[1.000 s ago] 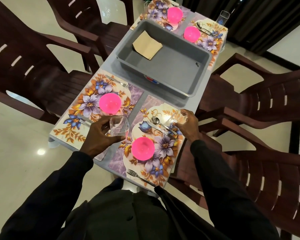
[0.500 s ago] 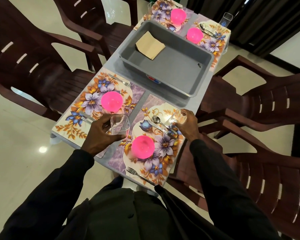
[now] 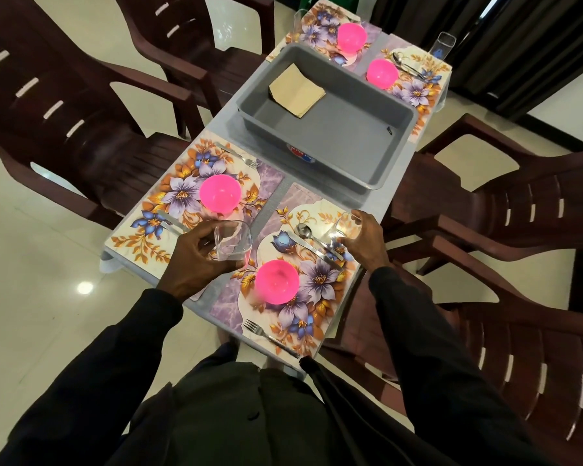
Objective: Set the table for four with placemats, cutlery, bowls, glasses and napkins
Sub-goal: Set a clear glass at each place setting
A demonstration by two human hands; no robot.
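Four floral placemats lie on the narrow table, each with a pink bowl. My left hand (image 3: 196, 260) grips a clear glass (image 3: 233, 242) at the near right corner of the left placemat (image 3: 169, 200). My right hand (image 3: 364, 240) grips a second clear glass (image 3: 342, 228) at the right edge of the near placemat (image 3: 317, 297), beside a spoon (image 3: 305, 231) and knife. A pink bowl (image 3: 276, 281) and a fork (image 3: 266, 336) lie on that mat. Folded tan napkins (image 3: 296, 90) sit in the grey tub (image 3: 377, 136).
Two far placemats carry pink bowls (image 3: 382, 74), cutlery and glasses (image 3: 444, 47). The left mat holds a pink bowl (image 3: 220, 193) and a fork (image 3: 241, 156). Dark brown plastic chairs (image 3: 519, 210) stand along both long sides of the table.
Both hands stay on their glasses almost in place. The view has shifted slightly as my head moved.
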